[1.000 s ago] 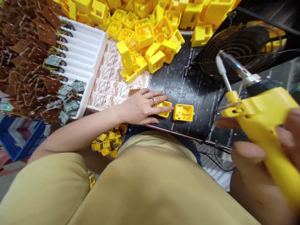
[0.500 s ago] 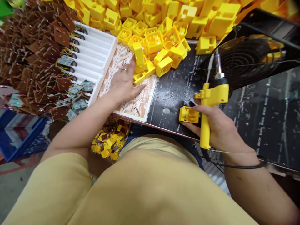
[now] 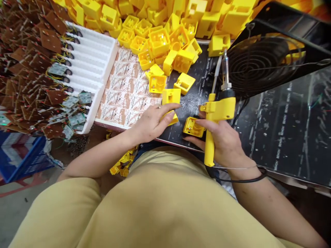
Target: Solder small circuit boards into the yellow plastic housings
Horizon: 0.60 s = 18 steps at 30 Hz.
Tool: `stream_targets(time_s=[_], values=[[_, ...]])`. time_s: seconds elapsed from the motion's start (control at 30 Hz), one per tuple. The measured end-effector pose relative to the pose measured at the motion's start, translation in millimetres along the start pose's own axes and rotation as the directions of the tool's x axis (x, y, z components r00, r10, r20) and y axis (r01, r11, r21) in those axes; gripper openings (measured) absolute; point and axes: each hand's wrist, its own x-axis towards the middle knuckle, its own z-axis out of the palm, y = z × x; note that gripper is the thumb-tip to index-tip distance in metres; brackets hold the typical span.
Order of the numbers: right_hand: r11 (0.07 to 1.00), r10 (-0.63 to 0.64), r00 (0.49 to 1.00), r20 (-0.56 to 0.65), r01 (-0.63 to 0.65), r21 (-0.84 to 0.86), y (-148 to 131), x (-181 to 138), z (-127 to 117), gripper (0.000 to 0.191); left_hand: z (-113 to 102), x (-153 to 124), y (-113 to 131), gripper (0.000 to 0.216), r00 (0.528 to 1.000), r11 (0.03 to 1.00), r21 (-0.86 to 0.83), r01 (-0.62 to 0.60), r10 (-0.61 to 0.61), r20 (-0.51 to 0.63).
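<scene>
My left hand (image 3: 151, 124) is over the bench, thumb and fingers curled about a yellow plastic housing (image 3: 172, 119). Another boxy yellow part (image 3: 171, 95) shows just beyond its index finger; whether the two are joined I cannot tell. My right hand (image 3: 224, 141) grips a yellow soldering gun (image 3: 221, 108), its metal tip pointing away from me and its handle toward my body. Between the thumb and fingers of that same hand sits an open yellow housing (image 3: 192, 127) at the bench's front edge. Loose yellow housings (image 3: 157, 83) lie ahead of both hands.
Yellow housings (image 3: 159, 41) are heaped at the back. A black fan (image 3: 248, 70) stands at right. At left, a white foam tray (image 3: 90, 58) borders a pile of brown circuit boards (image 3: 31, 79). A blue crate (image 3: 20, 155) is low at left.
My left hand has come from the heap toward the front right, with yellow housings now beside it. The right hand still holds the soldering gun and open housing. The view has shifted slightly.
</scene>
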Motion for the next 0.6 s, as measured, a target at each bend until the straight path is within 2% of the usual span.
stream_targets(time_s=[0.1,0.17,0.23,0.27,0.33,0.4,0.43,0.5,0.6], values=[[1.0,0.0,1.0,0.007,0.0,0.006,-0.3,1.8,-0.3,0.049,4.5,8.9,0.0,0.045,0.997,0.97,0.233,0.072,-0.071,-0.013],[1.0,0.005,1.0,-0.005,-0.005,0.006,-0.5,1.2,-1.2,0.046,-4.5,11.3,0.5,0.041,0.995,0.888,0.452,0.089,-0.097,-0.006],[1.0,0.005,1.0,-0.025,-0.005,0.003,-0.8,0.0,-1.9,0.044,-17.7,9.6,0.3,0.039,0.997,0.815,0.575,0.065,-0.074,-0.008],[1.0,0.005,1.0,-0.026,-0.005,0.002,-1.0,-0.5,-2.3,0.043,-24.4,7.7,-0.8,0.039,0.999,0.816,0.578,0.019,-0.03,0.01],[1.0,0.004,1.0,-0.026,-0.004,0.004,-1.3,-0.6,-3.2,0.044,-34.7,3.2,-5.1,0.036,0.989,0.859,0.49,-0.149,0.119,0.091],[1.0,-0.004,1.0,-0.018,0.004,0.017,-1.7,0.2,-4.3,0.045,-37.2,-1.1,-9.9,0.042,0.938,0.87,0.362,-0.335,0.27,0.218],[1.0,-0.011,1.0,-0.014,0.011,0.027,-2.0,0.6,-4.7,0.046,-34.8,-3.1,-11.2,0.045,0.913,0.862,0.327,-0.387,0.31,0.264],[0.998,-0.029,1.0,-0.009,0.03,0.052,-2.4,0.2,-4.8,0.046,-23.7,-6.8,-9.5,0.045,0.907,0.854,0.337,-0.396,0.306,0.29],[0.998,-0.033,0.999,0.005,0.033,0.056,0.0,-4.0,-1.7,0.046,-1.3,-10.0,0.1,0.045,0.944,0.858,0.406,-0.315,0.239,0.226]])
